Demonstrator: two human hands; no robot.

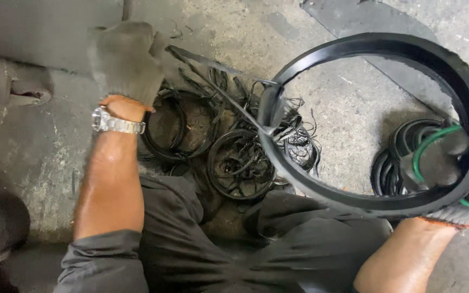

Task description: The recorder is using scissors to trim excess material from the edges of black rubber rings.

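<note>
My left hand (123, 59), in a dark grey glove with a silver watch at the wrist, is closed on a thin black strip (213, 87). The strip runs taut to the large black rubber ring (321, 190), where it peels off the ring's inner edge. My right hand (451, 173), also gloved, grips the ring's right side and holds it up above my lap. A thin green ring (427, 144) lies against that hand.
On the concrete floor ahead lies a pile of black rubber rings and trimmed strips (234, 157). Another stack of black rings (394, 157) sits at the right, seen through the big ring. A dark flat sheet (354, 21) lies at the top.
</note>
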